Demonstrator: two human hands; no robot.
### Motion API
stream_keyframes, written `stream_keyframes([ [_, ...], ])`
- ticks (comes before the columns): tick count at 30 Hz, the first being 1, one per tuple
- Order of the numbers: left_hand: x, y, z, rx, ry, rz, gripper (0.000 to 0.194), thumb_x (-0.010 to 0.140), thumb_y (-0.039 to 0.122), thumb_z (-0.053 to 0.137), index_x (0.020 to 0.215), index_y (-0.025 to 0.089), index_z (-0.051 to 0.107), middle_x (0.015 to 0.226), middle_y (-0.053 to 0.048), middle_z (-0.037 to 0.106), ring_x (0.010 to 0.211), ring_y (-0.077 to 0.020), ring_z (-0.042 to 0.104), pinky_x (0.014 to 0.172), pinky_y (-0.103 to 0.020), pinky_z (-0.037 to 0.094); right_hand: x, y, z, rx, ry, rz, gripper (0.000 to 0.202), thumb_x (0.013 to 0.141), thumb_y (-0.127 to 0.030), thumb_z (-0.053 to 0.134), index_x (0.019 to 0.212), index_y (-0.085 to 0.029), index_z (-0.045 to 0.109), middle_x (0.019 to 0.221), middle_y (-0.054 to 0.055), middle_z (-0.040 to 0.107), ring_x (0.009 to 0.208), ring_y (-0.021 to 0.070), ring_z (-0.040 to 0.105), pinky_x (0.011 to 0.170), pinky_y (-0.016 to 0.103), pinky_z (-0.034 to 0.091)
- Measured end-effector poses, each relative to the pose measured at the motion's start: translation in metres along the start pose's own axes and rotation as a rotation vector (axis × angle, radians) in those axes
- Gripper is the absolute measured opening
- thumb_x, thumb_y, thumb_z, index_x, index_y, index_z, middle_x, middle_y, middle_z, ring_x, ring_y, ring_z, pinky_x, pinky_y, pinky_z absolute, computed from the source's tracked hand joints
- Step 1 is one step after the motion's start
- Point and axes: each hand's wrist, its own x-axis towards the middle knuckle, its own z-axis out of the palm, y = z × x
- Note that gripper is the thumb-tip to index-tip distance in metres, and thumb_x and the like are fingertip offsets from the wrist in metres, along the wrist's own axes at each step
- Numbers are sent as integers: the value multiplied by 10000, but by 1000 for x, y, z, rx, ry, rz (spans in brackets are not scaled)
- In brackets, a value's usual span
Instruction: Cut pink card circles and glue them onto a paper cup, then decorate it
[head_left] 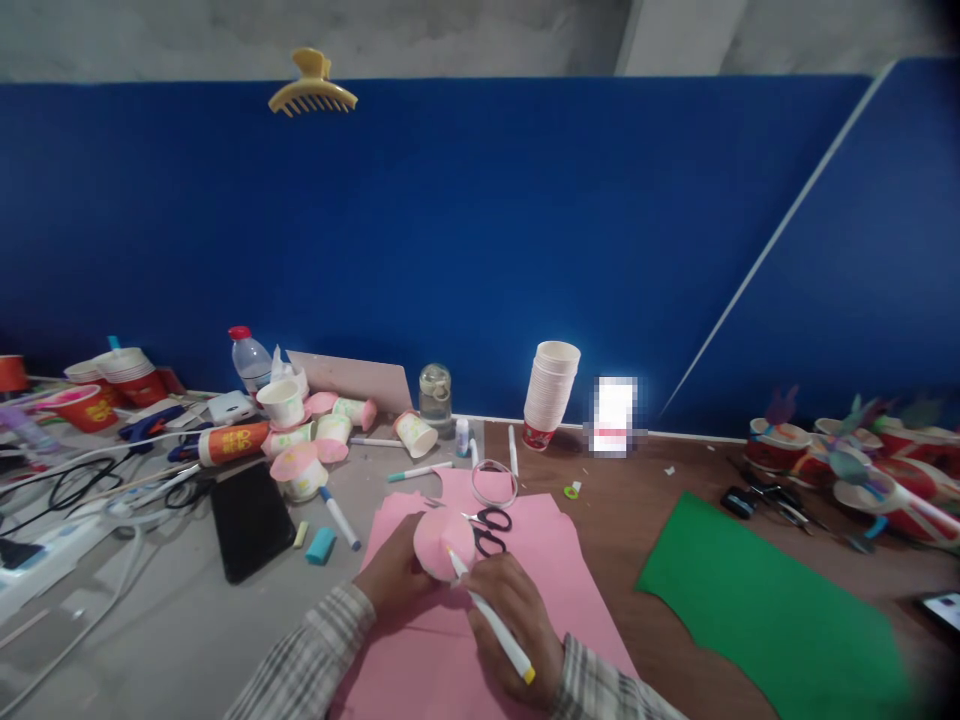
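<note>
My left hand [397, 570] holds a paper cup whose round pink paper face [444, 542] points up toward me. In my right hand [514, 620] is a white marker [501, 638] with a yellow end, its tip at the pink face. Both hands are over pink paper sheets [570, 590]. Black-handled scissors [491, 532] lie just behind the right hand, partly hidden by the cup. A ring of tape or wire [494, 483] rests beyond them.
Left of the hands are a blue eraser [320, 546], a blue-capped marker [341, 520], a black phone [252, 522] and several pink-topped cups [300, 472]. A tall cup stack [551, 390] stands behind. Green paper [772, 610] lies at the right.
</note>
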Motion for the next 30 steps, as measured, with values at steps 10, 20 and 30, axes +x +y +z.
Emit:
stream_keyframes([
  [10, -1, -7, 1, 15, 41, -31, 506, 515, 191, 744, 988, 231, 569, 966, -35, 656, 909, -267, 594, 812, -370, 504, 2, 1, 1, -20, 7, -14, 420, 707, -96, 612, 1096, -245, 566, 910, 52, 653, 833, 230, 609, 708, 392, 577],
  [20, 0, -1, -1, 20, 25, -23, 487, 517, 212, 742, 975, 241, 581, 978, -28, 660, 920, -272, 586, 818, -362, 497, 5, -4, -4, 52, 7, -4, 376, 700, -105, 570, 1043, -258, 598, 843, 38, 656, 750, 232, 594, 662, 421, 534],
  [30, 0, -3, 0, 33, 39, 11, 495, 523, 206, 743, 989, 246, 584, 970, -23, 659, 898, -256, 591, 799, -344, 503, 3, 0, -1, 6, -1, 2, 399, 694, -96, 600, 1060, -254, 595, 906, 47, 646, 819, 243, 601, 708, 425, 554],
])
